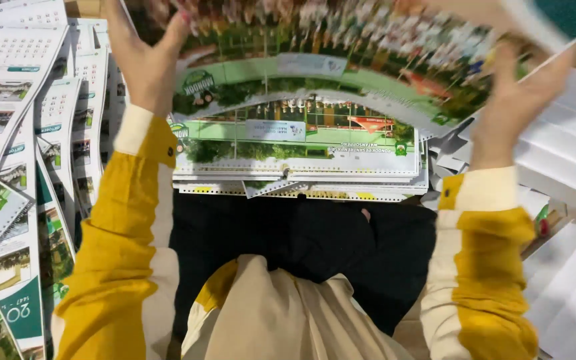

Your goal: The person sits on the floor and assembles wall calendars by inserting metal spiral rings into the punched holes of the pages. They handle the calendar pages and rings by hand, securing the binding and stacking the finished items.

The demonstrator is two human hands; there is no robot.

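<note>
Both hands up, holding a large glossy printed calendar sheet, green with a crowd photo (341,60), bowed in an arc between them. Left hand (145,63) grips its left edge, fingers (178,30) pinched on the sheet. Right hand (511,100) holds the right edge; motion-blurred, so fingers look closed on it but exact grip can't be told. Sheet's long axis runs left to right, from one hand's fingers to the other; both hands equally near, one per end. Directly below the fingers, toward the body, sits a flat stack of matching green spiral-bound calendar sheets (301,150), long axis also left-right. More printed calendar pages (15,133) fan out left of the left fingers; white paper sheets (568,153) lie right of the right fingers. Yellow-and-cream sleeves (125,253) visible.
</note>
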